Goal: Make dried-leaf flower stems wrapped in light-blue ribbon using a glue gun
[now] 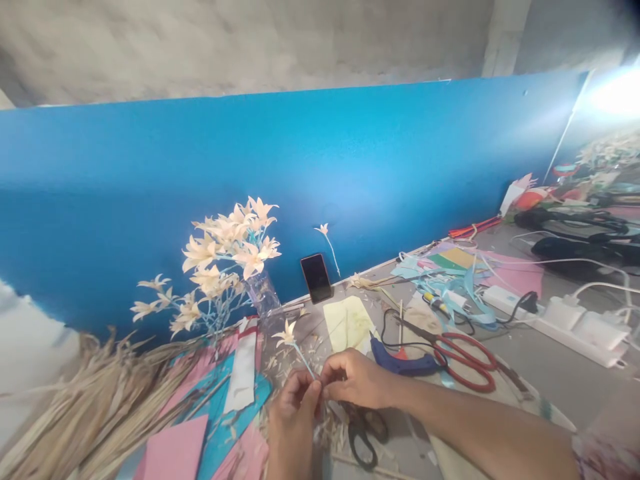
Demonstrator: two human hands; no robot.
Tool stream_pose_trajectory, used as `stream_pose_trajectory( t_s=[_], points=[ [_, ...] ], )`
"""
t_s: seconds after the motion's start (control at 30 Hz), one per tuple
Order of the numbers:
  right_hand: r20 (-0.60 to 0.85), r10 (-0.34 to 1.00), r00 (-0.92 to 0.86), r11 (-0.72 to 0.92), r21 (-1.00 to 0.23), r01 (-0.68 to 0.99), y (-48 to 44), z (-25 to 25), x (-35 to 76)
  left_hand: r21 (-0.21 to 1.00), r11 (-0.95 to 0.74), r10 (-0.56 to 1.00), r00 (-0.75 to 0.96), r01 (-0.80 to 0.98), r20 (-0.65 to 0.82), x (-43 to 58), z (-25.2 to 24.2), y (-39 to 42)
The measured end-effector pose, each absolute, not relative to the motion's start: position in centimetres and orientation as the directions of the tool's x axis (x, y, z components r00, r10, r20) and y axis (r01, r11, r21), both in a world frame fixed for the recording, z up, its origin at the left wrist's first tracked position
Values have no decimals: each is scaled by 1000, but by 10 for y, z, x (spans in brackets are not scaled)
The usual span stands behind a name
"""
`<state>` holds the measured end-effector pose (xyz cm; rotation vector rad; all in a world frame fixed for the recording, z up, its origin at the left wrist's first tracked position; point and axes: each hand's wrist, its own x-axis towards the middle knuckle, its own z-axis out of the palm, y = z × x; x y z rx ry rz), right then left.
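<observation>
Left hand [293, 410] and right hand [357, 380] pinch the stem of a little paper flower [287, 332] above black scissors [363, 433].

A bright blue wall [150, 167] backs the table [550, 373] — grey plaster [250, 40] above, glare [615, 93] at right.

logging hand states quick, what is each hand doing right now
left hand: closed, pinching the stem of the small cream flower
right hand: closed, pinching the same stem
</observation>
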<state>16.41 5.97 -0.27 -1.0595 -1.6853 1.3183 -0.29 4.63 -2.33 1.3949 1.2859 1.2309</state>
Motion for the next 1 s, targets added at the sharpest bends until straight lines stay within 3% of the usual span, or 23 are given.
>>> stream_pose_trajectory(
  t_s=[0.17,0.5,0.67,0.83,1.0],
  points=[
    [81,913,-401,155,-976,156,61,-5,165,970,-178,984,17,164,178,0,-26,45],
    [105,929,-355,202,-948,247,57,4,165,994,-102,995,-8,-45,101,7,-14,38],
    [86,914,-397,199,-946,254,56,5,165,998,-64,998,26,26,63,4,-11,38],
    [142,957,-254,210,-942,263,57,7,167,998,-5,999,-42,59,7,4,-10,39],
    [196,950,-241,257,-932,254,57,8,170,990,-99,993,-58,102,105,2,-18,42]
  ],
)
